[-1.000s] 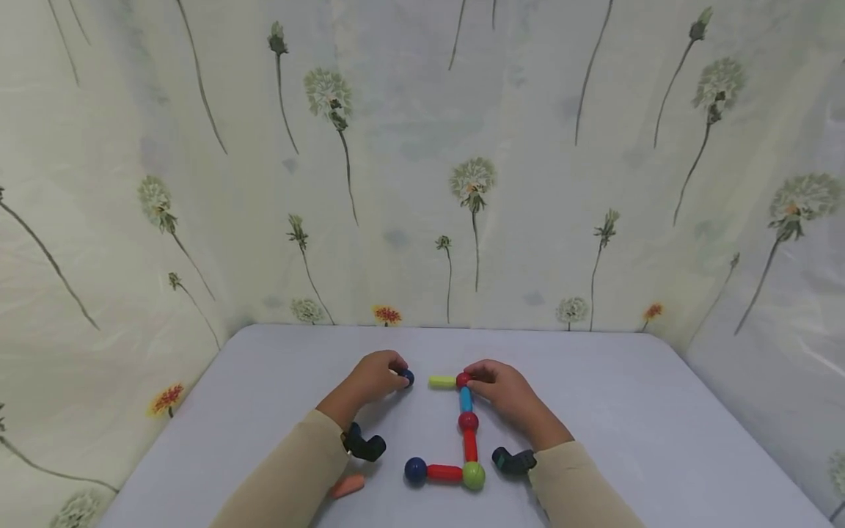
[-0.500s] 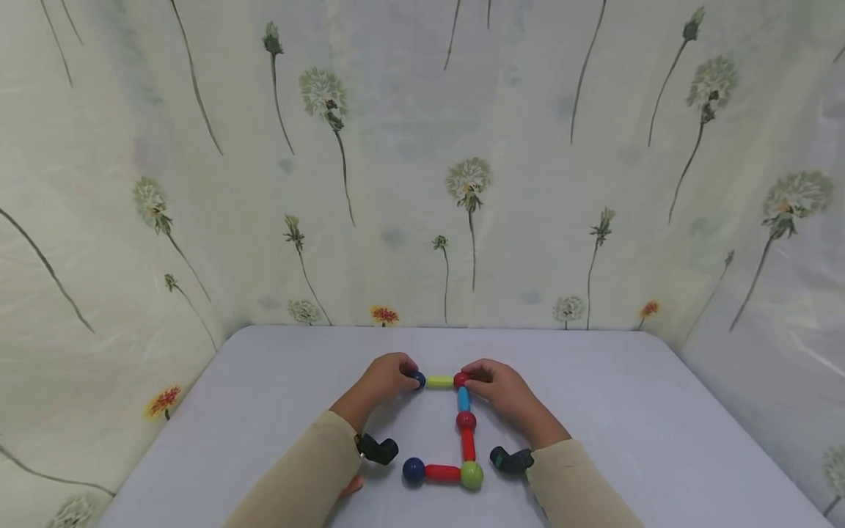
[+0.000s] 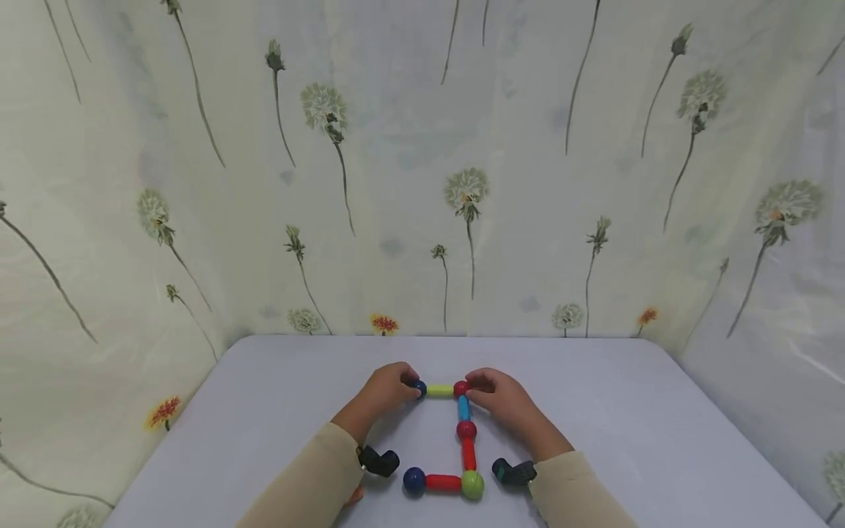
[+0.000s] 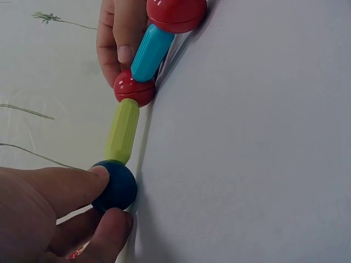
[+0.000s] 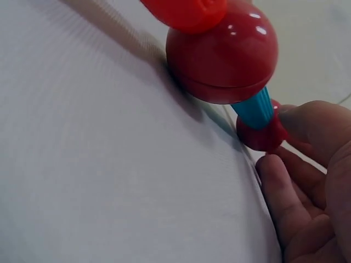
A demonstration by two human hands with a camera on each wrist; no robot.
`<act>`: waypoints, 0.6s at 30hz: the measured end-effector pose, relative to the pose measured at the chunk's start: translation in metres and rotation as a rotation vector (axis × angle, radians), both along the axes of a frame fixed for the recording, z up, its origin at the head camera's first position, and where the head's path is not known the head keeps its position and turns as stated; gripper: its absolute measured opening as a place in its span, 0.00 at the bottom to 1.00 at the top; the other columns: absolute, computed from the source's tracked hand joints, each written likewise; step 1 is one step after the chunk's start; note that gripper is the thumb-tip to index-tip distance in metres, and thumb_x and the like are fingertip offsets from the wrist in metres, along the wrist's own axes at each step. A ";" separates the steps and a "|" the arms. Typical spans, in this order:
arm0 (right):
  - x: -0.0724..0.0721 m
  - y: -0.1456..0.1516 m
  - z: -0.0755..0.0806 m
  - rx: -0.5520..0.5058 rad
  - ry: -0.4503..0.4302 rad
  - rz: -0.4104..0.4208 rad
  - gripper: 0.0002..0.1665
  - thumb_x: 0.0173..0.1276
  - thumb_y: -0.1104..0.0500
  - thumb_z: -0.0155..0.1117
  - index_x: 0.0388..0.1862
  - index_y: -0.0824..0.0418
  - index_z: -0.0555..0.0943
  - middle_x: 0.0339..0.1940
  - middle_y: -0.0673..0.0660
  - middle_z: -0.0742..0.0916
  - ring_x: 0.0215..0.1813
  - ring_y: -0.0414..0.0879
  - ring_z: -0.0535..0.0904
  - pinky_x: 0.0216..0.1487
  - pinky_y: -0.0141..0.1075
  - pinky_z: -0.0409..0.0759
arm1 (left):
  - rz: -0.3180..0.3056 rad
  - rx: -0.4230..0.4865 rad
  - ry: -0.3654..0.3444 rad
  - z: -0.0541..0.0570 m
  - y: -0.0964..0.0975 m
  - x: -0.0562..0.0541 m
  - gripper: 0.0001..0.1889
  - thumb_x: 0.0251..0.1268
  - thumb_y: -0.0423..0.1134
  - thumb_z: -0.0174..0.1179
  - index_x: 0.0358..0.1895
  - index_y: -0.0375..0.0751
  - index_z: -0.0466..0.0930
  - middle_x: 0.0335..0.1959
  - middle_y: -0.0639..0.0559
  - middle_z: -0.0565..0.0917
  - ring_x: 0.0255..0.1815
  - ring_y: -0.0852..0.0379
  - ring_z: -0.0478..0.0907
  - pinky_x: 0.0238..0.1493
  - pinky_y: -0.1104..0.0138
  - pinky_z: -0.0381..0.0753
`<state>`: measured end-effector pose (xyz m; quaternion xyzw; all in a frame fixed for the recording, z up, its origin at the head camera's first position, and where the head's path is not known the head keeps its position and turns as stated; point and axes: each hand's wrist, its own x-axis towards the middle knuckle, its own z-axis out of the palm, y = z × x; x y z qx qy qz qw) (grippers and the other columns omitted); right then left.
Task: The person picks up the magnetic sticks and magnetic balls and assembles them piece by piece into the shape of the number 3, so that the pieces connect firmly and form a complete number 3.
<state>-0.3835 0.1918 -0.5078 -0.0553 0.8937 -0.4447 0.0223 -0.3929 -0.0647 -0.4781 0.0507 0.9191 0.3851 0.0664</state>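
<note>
My left hand [image 3: 389, 389] pinches a dark blue ball [image 4: 118, 186] between thumb and fingers. That ball meets one end of a yellow-green rod [image 4: 122, 130], whose other end joins a red ball [image 4: 134, 90]. Thumb and fingers of my right hand [image 3: 505, 400] hold this far red ball. From it a light blue rod [image 3: 464, 409] runs toward me to a second red ball [image 5: 225, 55]. A red rod [image 3: 469, 455] links that one to a green ball [image 3: 472, 484]. Another red rod [image 3: 443, 482] leads left to a second dark blue ball [image 3: 414, 480].
An orange piece [image 3: 355, 496] lies on the white table [image 3: 561, 367], mostly hidden under my left sleeve [image 3: 304, 477]. Black wrist cameras sit at both cuffs, close to the joined pieces. A flower-printed curtain [image 3: 396, 183] stands behind the table and along its sides.
My left hand has moved right with the dark blue ball, closing the gap to the yellow-green rod. The left sleeve now covers more of the orange piece. My right hand stays at the red ball.
</note>
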 end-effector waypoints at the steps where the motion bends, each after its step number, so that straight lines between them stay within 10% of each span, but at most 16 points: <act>1: 0.002 0.001 0.000 0.004 0.000 -0.010 0.18 0.71 0.52 0.73 0.59 0.48 0.84 0.54 0.48 0.88 0.59 0.49 0.83 0.63 0.51 0.82 | 0.004 0.001 -0.003 -0.001 0.000 0.001 0.11 0.66 0.37 0.73 0.48 0.45 0.84 0.47 0.50 0.85 0.47 0.52 0.79 0.53 0.55 0.83; 9: 0.029 0.002 0.004 -0.012 -0.021 -0.031 0.10 0.69 0.52 0.75 0.45 0.49 0.83 0.42 0.48 0.86 0.48 0.46 0.80 0.51 0.41 0.84 | 0.017 -0.005 0.022 0.003 0.001 0.004 0.11 0.66 0.37 0.72 0.49 0.45 0.84 0.47 0.50 0.86 0.49 0.51 0.80 0.59 0.52 0.81; 18: 0.066 0.004 0.006 -0.069 -0.083 0.055 0.15 0.70 0.48 0.74 0.51 0.51 0.86 0.46 0.48 0.89 0.49 0.45 0.84 0.52 0.45 0.85 | 0.009 -0.004 0.024 0.001 0.001 0.007 0.11 0.67 0.38 0.72 0.49 0.45 0.84 0.48 0.49 0.86 0.52 0.50 0.80 0.62 0.50 0.80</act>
